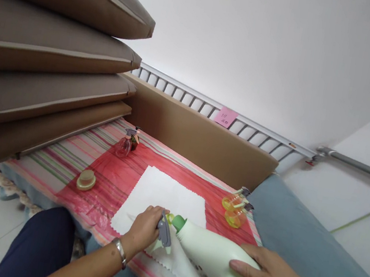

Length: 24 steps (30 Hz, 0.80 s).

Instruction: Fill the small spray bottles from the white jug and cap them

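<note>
Nearest the camera, a pale green bottle (pixel 213 254) is held tilted above the near right part of a white sheet (pixel 169 192), clasped between the thumb and fingers of the right hand (pixel 266 268). Its green neck is directed toward the left hand (pixel 145 226), whose fingers are curled around a grey spray head (pixel 164 234); whether neck and spray head touch cannot be told. Yellow spray bottles (pixel 234 217) are seen beyond the pale green bottle; a pink spray bottle (pixel 123 147) and a round cap (pixel 86 180) are set farther left. Room for movement is bounded at the left by stacked cushions (pixel 54 50) and behind by a brown board (pixel 201 127). Scalloped edges are shown by the white sheet, which is laid over glossy red plastic (pixel 108 173) and striped cloth (pixel 58 155).
</note>
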Each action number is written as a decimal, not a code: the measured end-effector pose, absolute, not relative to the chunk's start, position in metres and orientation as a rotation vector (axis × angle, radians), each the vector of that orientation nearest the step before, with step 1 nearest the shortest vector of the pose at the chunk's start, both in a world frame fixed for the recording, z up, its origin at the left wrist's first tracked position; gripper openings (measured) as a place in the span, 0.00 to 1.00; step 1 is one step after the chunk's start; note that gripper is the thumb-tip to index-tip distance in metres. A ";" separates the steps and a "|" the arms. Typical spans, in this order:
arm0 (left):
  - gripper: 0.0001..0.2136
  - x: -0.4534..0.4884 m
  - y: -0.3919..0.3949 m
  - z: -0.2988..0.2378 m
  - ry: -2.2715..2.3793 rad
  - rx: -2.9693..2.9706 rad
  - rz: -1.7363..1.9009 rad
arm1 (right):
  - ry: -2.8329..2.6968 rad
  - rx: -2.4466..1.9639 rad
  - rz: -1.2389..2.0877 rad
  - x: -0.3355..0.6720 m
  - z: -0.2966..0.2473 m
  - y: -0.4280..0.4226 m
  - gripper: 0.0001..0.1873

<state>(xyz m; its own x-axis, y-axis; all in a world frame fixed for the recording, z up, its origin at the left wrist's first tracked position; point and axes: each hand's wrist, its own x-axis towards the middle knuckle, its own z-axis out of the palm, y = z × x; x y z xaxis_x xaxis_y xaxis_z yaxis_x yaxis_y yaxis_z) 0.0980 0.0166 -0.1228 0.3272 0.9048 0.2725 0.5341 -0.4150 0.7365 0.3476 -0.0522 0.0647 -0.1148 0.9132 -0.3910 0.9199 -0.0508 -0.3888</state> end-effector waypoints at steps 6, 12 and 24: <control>0.23 0.099 0.017 -0.122 1.255 2.082 0.909 | 2.120 2.074 -0.874 0.345 0.072 -0.048 0.21; 0.24 0.099 0.016 -0.122 1.256 2.090 0.898 | 2.125 2.063 -0.900 0.341 0.077 -0.047 0.18; 0.23 0.103 0.015 -0.119 1.239 2.111 0.855 | 2.130 2.041 -0.898 0.346 0.078 -0.044 0.20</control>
<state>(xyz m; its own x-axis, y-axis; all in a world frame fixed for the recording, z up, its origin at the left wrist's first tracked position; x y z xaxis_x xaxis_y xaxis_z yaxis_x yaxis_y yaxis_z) 0.1029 0.0145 -0.1191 0.3751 0.8931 0.2484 0.5492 -0.4300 0.7166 0.3464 -0.0443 0.0781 -0.1228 0.8966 -0.4254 0.9306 -0.0449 -0.3632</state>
